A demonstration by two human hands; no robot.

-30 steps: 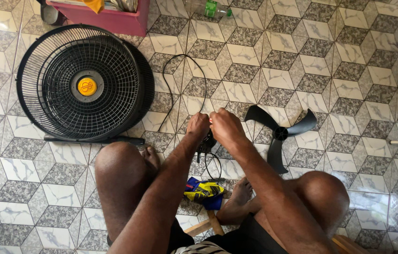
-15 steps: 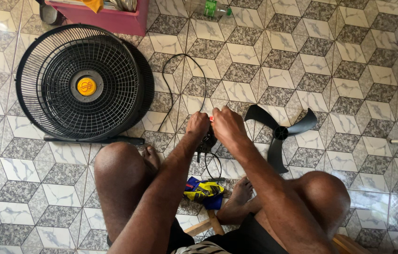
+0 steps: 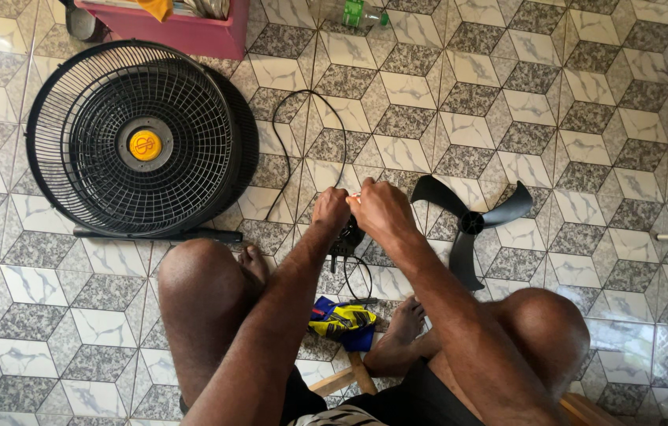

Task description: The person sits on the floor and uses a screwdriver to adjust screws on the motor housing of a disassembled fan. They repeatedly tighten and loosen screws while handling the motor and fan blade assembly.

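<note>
The person sat on the tiled floor [image 3: 507, 126] with both hands close together out in front. The left hand [image 3: 331, 210] and the right hand [image 3: 381, 211] were curled shut around a small black fan motor [image 3: 347, 237], which hung just under the knuckles. A black cord [image 3: 294, 142] looped away beyond the left hand. The black fan blade [image 3: 468, 225] lay just right of the right hand; the round fan grille [image 3: 141, 146] lay well off to the left.

Home floor w/ patterned tiles [image 3: 460, 71] (fan grille [image 3: 141, 142], fan blade [image 3: 468, 225] lying about).
</note>
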